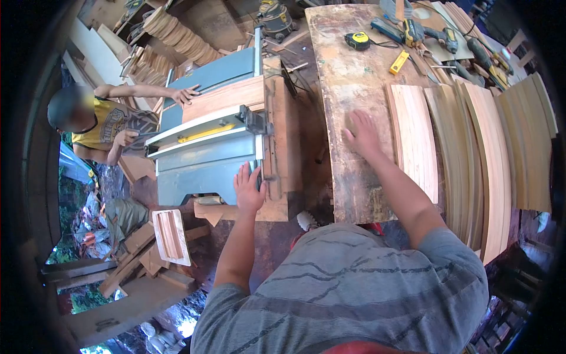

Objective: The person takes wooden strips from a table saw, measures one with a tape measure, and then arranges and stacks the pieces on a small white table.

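Observation:
My left hand (249, 187) lies with fingers stretched out on the near right corner of the table saw (197, 177). My right hand (364, 134) rests on the worn wooden workbench (348, 82), its fingers apart and nothing seen in them. Just right of that hand lie pale planks (413, 130). On the saw, a wooden board (230, 99) sits flat beside the metal rip fence (203, 131), which has a yellow strip. A co-worker's hand (186, 94) presses on the board's left end.
A co-worker (106, 121) stands at the saw's left side. Tape measure (357, 41), yellow tool (399, 62) and cordless drill (413, 32) lie on the bench's far part. More planks (486, 153) stack at right. Wood offcuts (138, 248) and a shop vacuum (274, 20) stand around.

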The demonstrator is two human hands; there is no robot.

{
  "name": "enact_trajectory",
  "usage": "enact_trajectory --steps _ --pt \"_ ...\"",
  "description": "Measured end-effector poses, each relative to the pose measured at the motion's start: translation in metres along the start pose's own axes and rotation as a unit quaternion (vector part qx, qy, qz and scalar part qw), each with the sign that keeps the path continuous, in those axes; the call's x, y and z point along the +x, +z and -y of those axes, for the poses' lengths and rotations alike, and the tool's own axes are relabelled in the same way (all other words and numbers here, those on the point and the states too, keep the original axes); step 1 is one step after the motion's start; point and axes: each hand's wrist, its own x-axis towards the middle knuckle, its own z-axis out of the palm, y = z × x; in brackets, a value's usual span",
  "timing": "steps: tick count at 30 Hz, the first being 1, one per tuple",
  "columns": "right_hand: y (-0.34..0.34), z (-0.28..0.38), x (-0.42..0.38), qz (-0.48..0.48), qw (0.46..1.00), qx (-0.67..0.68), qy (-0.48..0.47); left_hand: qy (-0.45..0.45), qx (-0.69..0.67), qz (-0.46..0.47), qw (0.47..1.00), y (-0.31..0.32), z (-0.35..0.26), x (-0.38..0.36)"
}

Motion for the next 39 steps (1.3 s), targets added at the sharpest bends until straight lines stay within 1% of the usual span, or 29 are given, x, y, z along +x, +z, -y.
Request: enact_trajectory --steps 1,3,6,10,13,15,19,21,22,24,25,27,28,30,34,36,37,39 --pt "0.004 0.002 0.008 0.0 1.0 0.0 0.003 0.003 0.0 0.002 1.0 -0.001 -0.001 0.001" --pt "0.013 0.005 0.02 -0.013 0.999 0.025 -0.033 -0.007 0.002 0.013 1.0 -0.003 -0.002 0.001" --pt "0.01 0.019 0.032 -0.016 0.999 0.04 -0.029 -0.007 0.007 0.009 1.0 -0.001 -0.002 0.001" --pt "0.022 0.019 0.053 -0.031 0.997 0.047 -0.052 -0.005 0.005 0.008 1.0 0.001 0.0 0.001" --pt "0.022 0.02 0.064 -0.011 0.994 0.083 -0.074 -0.004 0.015 0.013 1.0 0.002 0.002 0.001" --pt "0.023 0.021 0.068 -0.033 0.986 0.132 -0.095 -0.01 0.015 0.02 1.0 0.003 0.003 0.001" --pt "0.031 0.02 0.08 -0.041 0.984 0.139 -0.102 -0.005 0.008 0.011 1.0 0.0 0.0 0.0" --pt "0.033 0.02 0.087 -0.043 0.979 0.152 -0.127 -0.002 0.0 0.004 1.0 -0.001 0.0 0.001" --pt "0.032 0.019 0.092 -0.044 0.98 0.147 -0.128 -0.002 -0.004 0.001 1.0 -0.001 -0.002 0.002" --pt "0.032 0.018 0.095 -0.058 0.977 0.119 -0.17 -0.007 -0.005 0.007 1.0 -0.003 -0.002 0.001" --pt "0.029 0.02 0.096 -0.058 0.977 0.116 -0.168 -0.006 -0.008 0.008 1.0 -0.003 -0.003 0.001" --pt "0.021 0.023 0.096 -0.131 0.965 -0.013 -0.226 -0.004 0.0 0.006 1.0 -0.003 -0.002 0.001" --pt "0.021 0.019 0.099 -0.131 0.966 -0.015 -0.224 -0.001 -0.002 0.008 1.0 -0.002 -0.002 0.001" --pt "0.02 0.007 0.115 0.021 0.98 -0.052 -0.193 -0.003 -0.001 0.005 1.0 -0.001 -0.001 0.001" --pt "0.004 -0.036 0.117 0.053 0.984 -0.055 -0.163 -0.003 0.009 0.015 1.0 -0.004 0.0 0.0" --pt "-0.02 -0.052 0.109 0.058 0.986 -0.11 -0.11 0.004 0.001 0.01 1.0 -0.004 -0.001 0.001" --pt "-0.032 -0.054 0.101 0.057 0.986 -0.115 -0.105 0.008 -0.005 0.011 1.0 -0.004 0.0 0.0" --pt "-0.068 -0.056 0.068 0.088 0.99 -0.105 -0.015 0.002 -0.004 0.02 1.0 -0.001 0.004 0.0"
